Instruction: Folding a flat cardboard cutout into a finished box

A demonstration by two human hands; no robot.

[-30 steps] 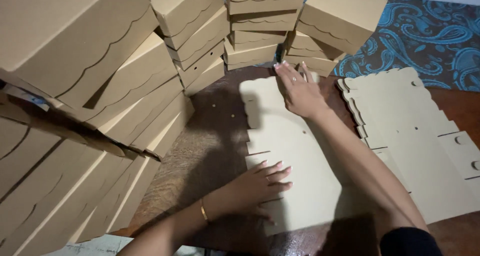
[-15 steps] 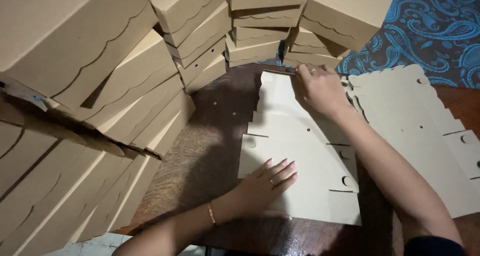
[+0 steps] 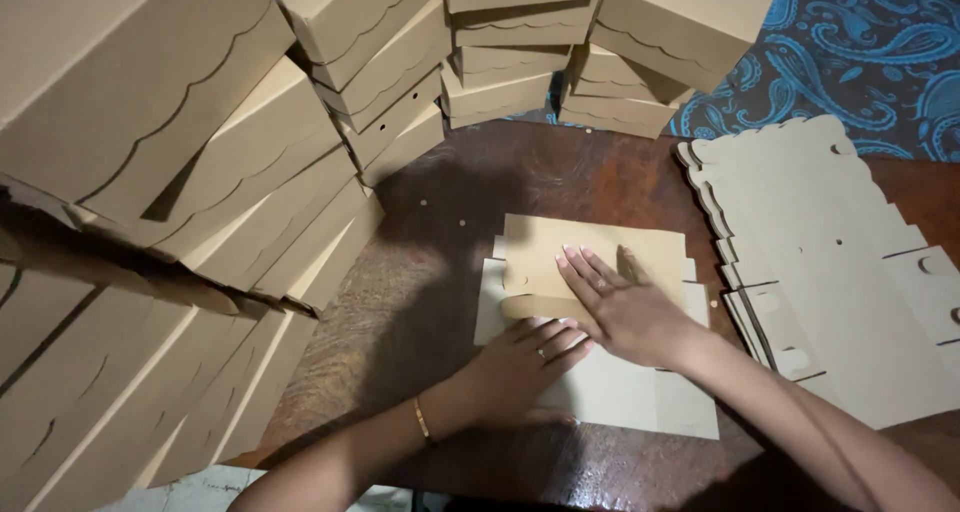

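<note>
A flat die-cut cardboard box blank [image 3: 640, 397] lies on the dark wooden table [image 3: 400, 302], its far half folded over toward me into a brown panel [image 3: 590, 252]. My right hand [image 3: 625, 307] presses flat on that folded panel, fingers spread. Just below it, my left hand [image 3: 515, 367], with a ring and a gold bracelet, rests palm down on the near part of the blank, fingertips at the fold edge. Neither hand grips anything.
Stacks of folded brown boxes [image 3: 200, 152] lean along the left and across the back [image 3: 520, 52]. A pile of flat blanks [image 3: 830, 262] lies at the right. A blue patterned cloth [image 3: 870, 62] covers the far right corner.
My right hand pulled the far edge of the blank toward me, folding it over, and now presses it down. My left hand slid slightly forward to the fold.
</note>
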